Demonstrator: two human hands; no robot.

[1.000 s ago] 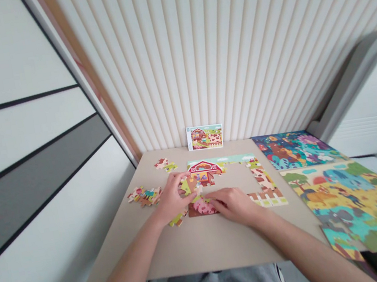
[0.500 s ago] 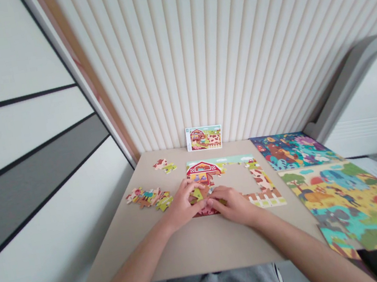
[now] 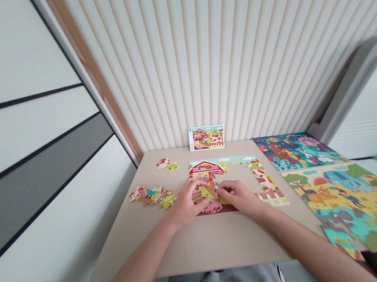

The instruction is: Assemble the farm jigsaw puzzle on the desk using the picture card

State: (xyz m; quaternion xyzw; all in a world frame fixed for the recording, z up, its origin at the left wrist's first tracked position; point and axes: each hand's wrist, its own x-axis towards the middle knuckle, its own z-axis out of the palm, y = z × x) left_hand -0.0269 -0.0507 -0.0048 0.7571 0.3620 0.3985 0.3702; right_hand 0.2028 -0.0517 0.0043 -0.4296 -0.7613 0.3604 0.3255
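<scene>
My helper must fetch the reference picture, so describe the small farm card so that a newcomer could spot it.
Find the ribbed cream wall behind the beige tabletop. At the tabletop's far edge, the card leans upright against that wall, just beyond the half-built farm puzzle. It alone stands up; every puzzle lies flat.

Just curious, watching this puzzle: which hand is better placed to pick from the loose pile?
Left hand, probably: the loose pile lies beside it; the right hand sits farther off, across the farm puzzle.

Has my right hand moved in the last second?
Yes. The right hand has slid away from you, closer to the red barn printed on the half-built cardboard puzzle.
</scene>
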